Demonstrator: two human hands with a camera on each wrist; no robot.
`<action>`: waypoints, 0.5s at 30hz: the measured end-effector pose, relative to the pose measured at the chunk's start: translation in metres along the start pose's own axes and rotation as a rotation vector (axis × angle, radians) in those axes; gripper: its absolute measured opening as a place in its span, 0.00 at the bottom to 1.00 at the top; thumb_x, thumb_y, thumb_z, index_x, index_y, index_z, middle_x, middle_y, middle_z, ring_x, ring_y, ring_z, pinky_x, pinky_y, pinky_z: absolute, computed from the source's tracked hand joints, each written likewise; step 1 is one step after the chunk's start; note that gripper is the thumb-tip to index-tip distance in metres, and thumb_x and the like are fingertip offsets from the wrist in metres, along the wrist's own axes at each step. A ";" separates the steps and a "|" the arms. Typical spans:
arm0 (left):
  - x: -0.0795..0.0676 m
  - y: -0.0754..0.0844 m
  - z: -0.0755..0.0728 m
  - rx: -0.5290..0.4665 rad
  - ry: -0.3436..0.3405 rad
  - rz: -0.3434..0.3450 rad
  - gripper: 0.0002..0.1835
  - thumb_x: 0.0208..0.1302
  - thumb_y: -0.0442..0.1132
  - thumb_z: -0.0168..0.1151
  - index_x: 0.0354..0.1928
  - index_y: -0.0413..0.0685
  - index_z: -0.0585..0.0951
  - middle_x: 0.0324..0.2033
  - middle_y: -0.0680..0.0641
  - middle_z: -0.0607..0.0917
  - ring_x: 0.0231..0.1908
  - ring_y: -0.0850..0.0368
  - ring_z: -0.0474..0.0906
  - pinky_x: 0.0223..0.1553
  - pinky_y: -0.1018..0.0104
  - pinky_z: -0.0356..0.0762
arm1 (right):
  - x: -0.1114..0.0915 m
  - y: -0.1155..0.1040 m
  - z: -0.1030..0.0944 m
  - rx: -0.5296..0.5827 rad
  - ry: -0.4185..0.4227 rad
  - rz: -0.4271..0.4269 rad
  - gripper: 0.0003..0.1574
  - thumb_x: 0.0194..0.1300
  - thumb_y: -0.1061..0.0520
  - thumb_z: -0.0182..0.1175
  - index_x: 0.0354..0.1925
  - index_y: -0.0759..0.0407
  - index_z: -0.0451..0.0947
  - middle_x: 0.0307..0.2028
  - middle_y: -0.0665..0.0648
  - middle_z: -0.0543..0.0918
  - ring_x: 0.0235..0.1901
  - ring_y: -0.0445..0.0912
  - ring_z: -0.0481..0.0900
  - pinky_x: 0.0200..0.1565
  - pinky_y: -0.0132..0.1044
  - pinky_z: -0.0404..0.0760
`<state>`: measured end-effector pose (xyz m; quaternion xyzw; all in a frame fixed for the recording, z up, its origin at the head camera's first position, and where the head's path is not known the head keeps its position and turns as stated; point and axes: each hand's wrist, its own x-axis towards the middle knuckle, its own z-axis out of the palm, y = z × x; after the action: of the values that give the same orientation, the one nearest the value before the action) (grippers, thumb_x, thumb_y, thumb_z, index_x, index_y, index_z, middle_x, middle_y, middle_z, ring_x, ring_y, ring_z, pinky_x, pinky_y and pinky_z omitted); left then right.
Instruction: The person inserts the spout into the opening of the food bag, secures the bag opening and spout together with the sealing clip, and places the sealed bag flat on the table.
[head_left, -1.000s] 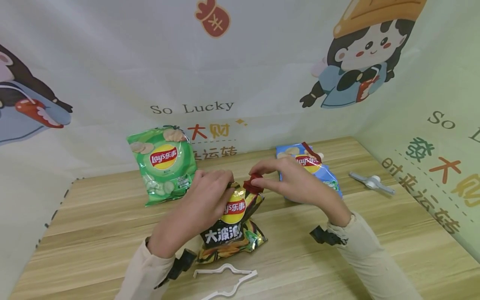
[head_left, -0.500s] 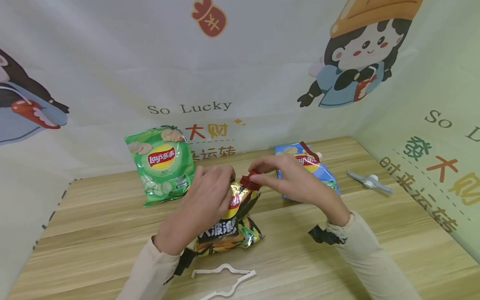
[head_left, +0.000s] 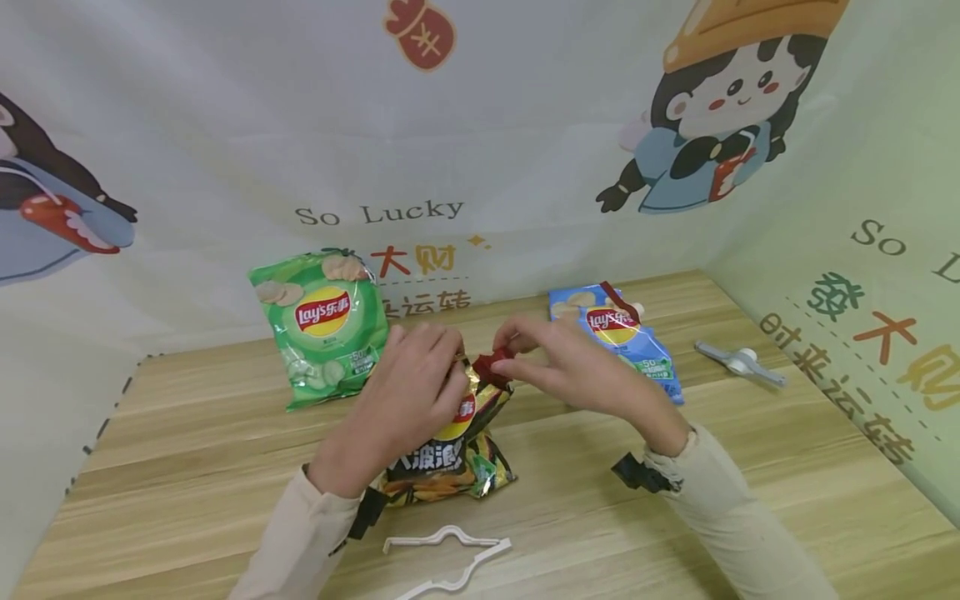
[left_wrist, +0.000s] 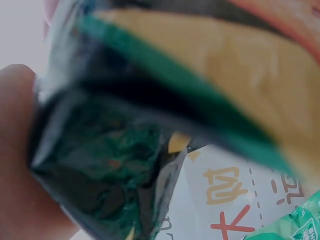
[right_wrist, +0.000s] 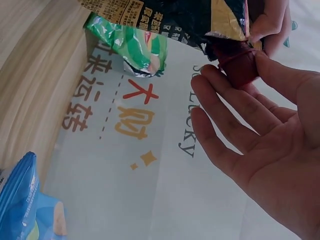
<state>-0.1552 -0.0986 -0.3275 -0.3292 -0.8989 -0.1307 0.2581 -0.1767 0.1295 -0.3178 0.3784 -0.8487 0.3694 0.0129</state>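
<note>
A black and gold chip bag (head_left: 438, 479) stands on the table in the middle of the head view. My left hand (head_left: 408, 392) grips its top edge, covering the upper left part. Between thumb and fingers, my right hand (head_left: 573, 362) pinches a dark red clip (head_left: 491, 367) at the bag's top right corner. In the right wrist view the clip (right_wrist: 240, 65) touches the bag's edge, beside the left hand's fingers (right_wrist: 267, 27). The left wrist view shows the bag's blurred dark side (left_wrist: 110, 160) up close; how far the clip reaches over the edge is hard to see.
A green chip bag (head_left: 326, 329) leans at the back wall, left. Behind my right hand, a blue chip bag (head_left: 615, 325) has a dark red strip (head_left: 619, 302) across its top. A white clip (head_left: 450, 540) lies spread in front; a grey one (head_left: 742, 364) lies right.
The black chip bag has moved a little left and away from me, with both hands. My right hand has brought the red clip slightly left along the bag's top.
</note>
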 end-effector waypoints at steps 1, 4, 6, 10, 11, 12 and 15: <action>0.000 0.000 0.000 0.000 0.000 0.004 0.07 0.66 0.38 0.48 0.31 0.48 0.73 0.29 0.51 0.75 0.34 0.53 0.69 0.37 0.60 0.59 | 0.000 0.000 0.000 -0.010 -0.009 -0.008 0.11 0.72 0.52 0.60 0.47 0.56 0.76 0.44 0.50 0.85 0.49 0.45 0.84 0.49 0.42 0.82; 0.001 0.000 -0.001 0.005 0.001 0.015 0.07 0.68 0.38 0.48 0.32 0.48 0.75 0.31 0.51 0.77 0.35 0.53 0.70 0.38 0.59 0.60 | 0.000 -0.002 0.001 -0.036 -0.034 -0.024 0.11 0.72 0.51 0.60 0.47 0.56 0.76 0.45 0.50 0.85 0.49 0.45 0.84 0.49 0.43 0.82; 0.001 0.000 -0.002 0.013 -0.001 0.026 0.08 0.69 0.37 0.48 0.33 0.47 0.75 0.31 0.50 0.77 0.35 0.53 0.70 0.38 0.59 0.61 | 0.000 -0.002 0.001 -0.040 -0.054 -0.027 0.11 0.72 0.51 0.59 0.47 0.56 0.77 0.45 0.50 0.86 0.49 0.45 0.84 0.49 0.43 0.82; 0.000 0.001 -0.003 0.022 -0.005 0.040 0.08 0.70 0.36 0.48 0.32 0.47 0.74 0.28 0.51 0.77 0.32 0.54 0.70 0.37 0.60 0.60 | 0.000 -0.001 0.000 -0.047 -0.080 -0.025 0.10 0.73 0.53 0.59 0.47 0.56 0.77 0.44 0.50 0.87 0.48 0.45 0.85 0.47 0.40 0.83; 0.000 0.001 -0.003 0.017 -0.008 0.040 0.08 0.70 0.37 0.48 0.32 0.47 0.74 0.27 0.52 0.76 0.31 0.54 0.69 0.37 0.60 0.60 | 0.000 0.000 0.000 -0.051 -0.085 -0.025 0.10 0.73 0.53 0.59 0.47 0.56 0.77 0.44 0.50 0.87 0.47 0.44 0.85 0.46 0.39 0.83; 0.000 0.001 -0.004 0.010 -0.014 0.037 0.08 0.70 0.38 0.49 0.32 0.48 0.74 0.27 0.52 0.76 0.31 0.55 0.69 0.37 0.60 0.60 | 0.000 0.001 0.000 -0.053 -0.089 -0.023 0.09 0.73 0.53 0.59 0.47 0.56 0.77 0.43 0.50 0.86 0.47 0.44 0.85 0.46 0.39 0.83; 0.000 0.003 -0.007 -0.012 -0.057 0.014 0.12 0.71 0.48 0.54 0.34 0.49 0.75 0.25 0.54 0.75 0.31 0.56 0.69 0.39 0.59 0.60 | 0.001 0.004 0.000 -0.049 -0.099 -0.021 0.09 0.73 0.53 0.59 0.46 0.57 0.77 0.42 0.50 0.86 0.45 0.42 0.85 0.45 0.37 0.82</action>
<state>-0.1507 -0.0996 -0.3220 -0.3406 -0.9027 -0.1249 0.2313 -0.1798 0.1302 -0.3200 0.4047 -0.8529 0.3294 -0.0159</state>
